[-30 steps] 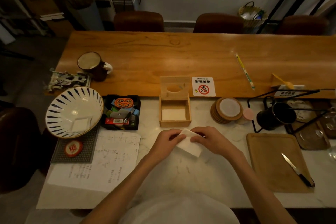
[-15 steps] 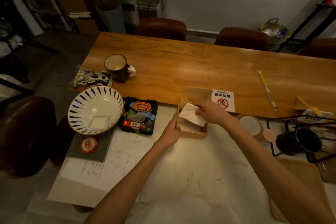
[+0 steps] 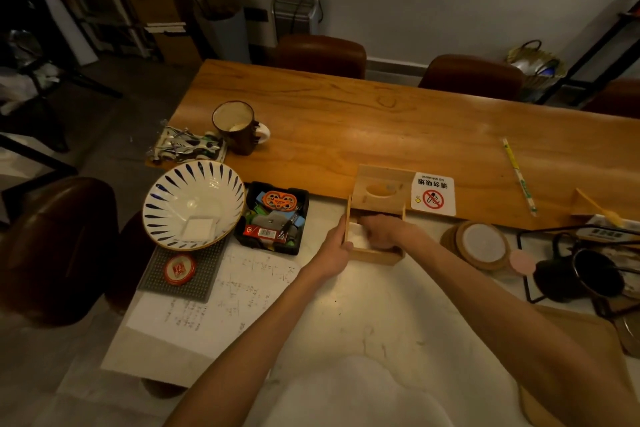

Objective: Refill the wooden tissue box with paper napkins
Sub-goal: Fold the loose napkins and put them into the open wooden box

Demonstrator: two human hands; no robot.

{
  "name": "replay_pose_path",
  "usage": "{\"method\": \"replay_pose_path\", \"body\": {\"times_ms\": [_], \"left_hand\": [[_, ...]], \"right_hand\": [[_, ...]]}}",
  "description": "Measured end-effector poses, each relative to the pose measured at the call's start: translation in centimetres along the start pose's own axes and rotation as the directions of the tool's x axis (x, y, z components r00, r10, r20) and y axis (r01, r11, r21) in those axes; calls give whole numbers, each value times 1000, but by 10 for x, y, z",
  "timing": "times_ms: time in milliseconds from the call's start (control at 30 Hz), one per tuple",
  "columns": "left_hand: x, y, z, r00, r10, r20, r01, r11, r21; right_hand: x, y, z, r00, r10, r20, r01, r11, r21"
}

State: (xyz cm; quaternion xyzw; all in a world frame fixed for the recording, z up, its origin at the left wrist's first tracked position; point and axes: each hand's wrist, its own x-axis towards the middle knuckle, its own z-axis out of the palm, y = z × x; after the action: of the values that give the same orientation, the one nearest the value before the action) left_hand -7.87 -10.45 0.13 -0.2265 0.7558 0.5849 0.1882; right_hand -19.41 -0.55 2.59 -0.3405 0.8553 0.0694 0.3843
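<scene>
The wooden tissue box (image 3: 375,256) stands open on the marble counter, its lid (image 3: 382,189) with an oval slot tipped up behind it. White paper napkins (image 3: 356,236) lie inside. My right hand (image 3: 381,230) is down inside the box, pressing on the napkins; I cannot tell whether its fingers still grip one. My left hand (image 3: 335,250) holds the box's left wall. Another folded napkin (image 3: 198,229) rests in the striped bowl (image 3: 166,196) at the left.
A black tray of small items (image 3: 273,218) sits left of the box, a no-smoking sign (image 3: 433,194) and stacked coasters (image 3: 479,244) to its right. A mug (image 3: 235,126), a written sheet (image 3: 214,302), a black kettle (image 3: 581,279) and a cutting board (image 3: 588,357) lie around.
Both hands moved from the counter up to the box. The right hand carried the napkin over the box and then pushed it down inside; the left hand came to hold the box's side.
</scene>
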Motion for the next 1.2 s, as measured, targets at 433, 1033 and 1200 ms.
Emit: {"method": "replay_pose_path", "body": {"times_ms": [433,1033,1200], "left_hand": [[-1,-1,3,998,60,-33,-57,996,69],[-2,-2,5,993,111,-39,-109,993,53],[-2,-2,5,994,105,-34,-104,994,40]], "right_hand": [[14,1,7,1000,3,-26,-2,998,58],[22,2,16,999,30,-36,-28,999,39],[21,3,18,996,42,-83,-40,999,25]]}}
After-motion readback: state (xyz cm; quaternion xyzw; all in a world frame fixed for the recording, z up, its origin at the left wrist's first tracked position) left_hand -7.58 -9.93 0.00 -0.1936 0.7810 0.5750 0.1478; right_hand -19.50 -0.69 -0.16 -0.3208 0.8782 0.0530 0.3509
